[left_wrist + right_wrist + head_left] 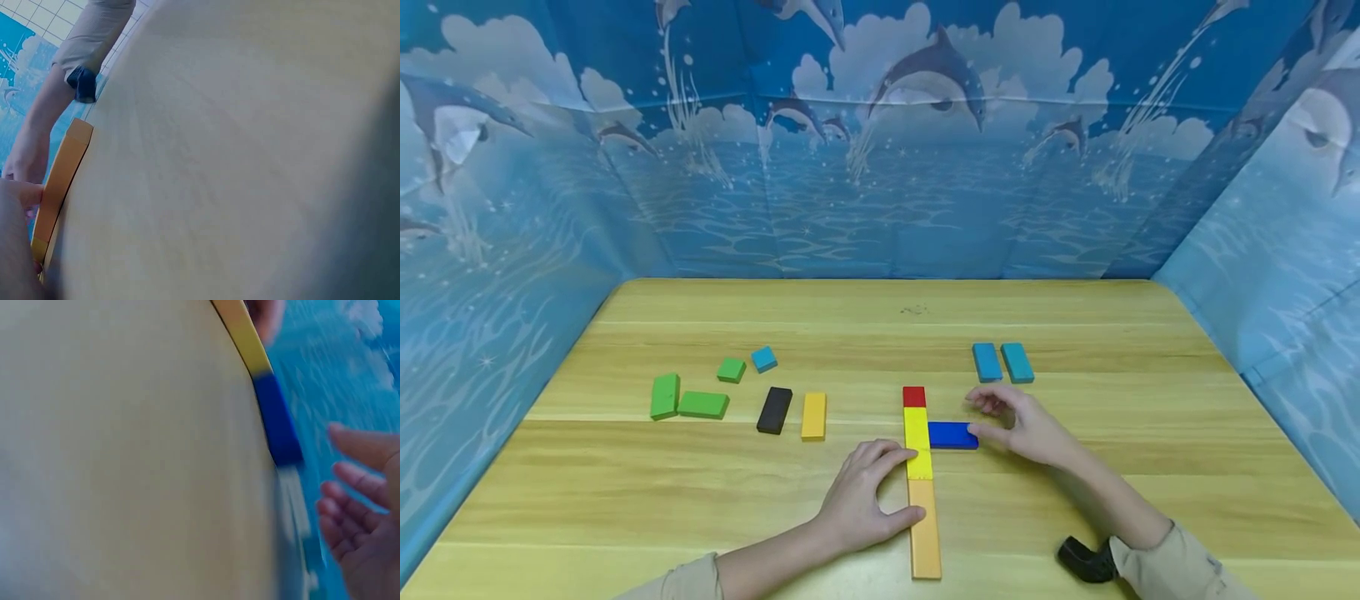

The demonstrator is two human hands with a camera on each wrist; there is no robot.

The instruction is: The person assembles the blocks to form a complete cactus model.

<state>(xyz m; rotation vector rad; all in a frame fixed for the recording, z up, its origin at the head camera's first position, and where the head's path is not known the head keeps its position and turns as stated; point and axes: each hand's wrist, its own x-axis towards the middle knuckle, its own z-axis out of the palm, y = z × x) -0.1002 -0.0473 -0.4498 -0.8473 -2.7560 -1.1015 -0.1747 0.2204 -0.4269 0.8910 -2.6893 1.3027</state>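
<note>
A red block (913, 397), a yellow block (917, 429) and a long pale orange block (925, 546) lie end to end in a column on the table. Against the yellow block's right side sits a dark blue block (953, 435), pointing right. My left hand (859, 502) rests at the column's left, a fingertip on the yellow block and the thumb on the orange one. Beside the blue block's outer end is my right hand (1028, 427), fingers loosely bent. In the right wrist view a gap separates that hand (369, 531) from the blue block (278, 422).
Two light blue blocks (987, 362) stand beyond the right hand. Leftward lie a yellow-orange block (814, 417), a black block (774, 411), a small blue block (764, 359) and several green blocks (703, 405). A dolphin-print curtain (887, 208) surrounds the wooden table (625, 500).
</note>
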